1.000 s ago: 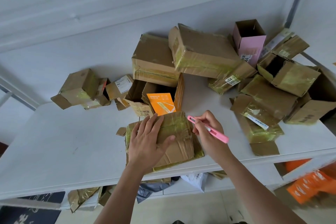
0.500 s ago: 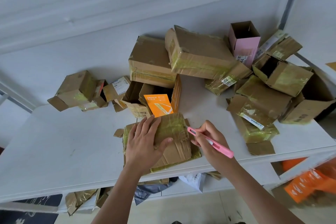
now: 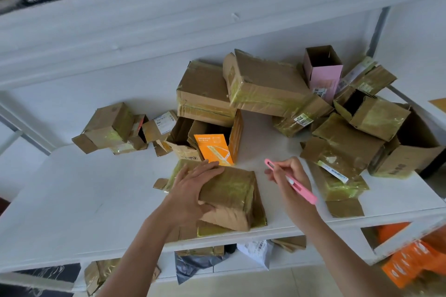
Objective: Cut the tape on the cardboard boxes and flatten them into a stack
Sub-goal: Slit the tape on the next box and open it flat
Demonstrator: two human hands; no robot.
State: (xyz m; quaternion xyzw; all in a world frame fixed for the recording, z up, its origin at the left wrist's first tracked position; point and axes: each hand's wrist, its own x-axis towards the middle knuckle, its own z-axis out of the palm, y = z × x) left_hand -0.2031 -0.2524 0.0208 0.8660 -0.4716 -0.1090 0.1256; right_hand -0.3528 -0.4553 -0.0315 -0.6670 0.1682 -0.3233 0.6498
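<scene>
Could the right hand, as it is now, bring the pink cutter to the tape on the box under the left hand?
Probably yes: the right hand holds the pink cutter just beside the box, with bare table between; the left hand covers only its left part.

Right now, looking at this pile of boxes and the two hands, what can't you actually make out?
- Head view: whether the pink utility knife in the right hand has its blade out; too small to tell.
- The tape seams of the taped brown cardboard box under the left hand, which covers them.
- Print on the orange leaflet: too small to read.
- The orange packages on the lower shelf: blurred and cut off by the frame edge.
</scene>
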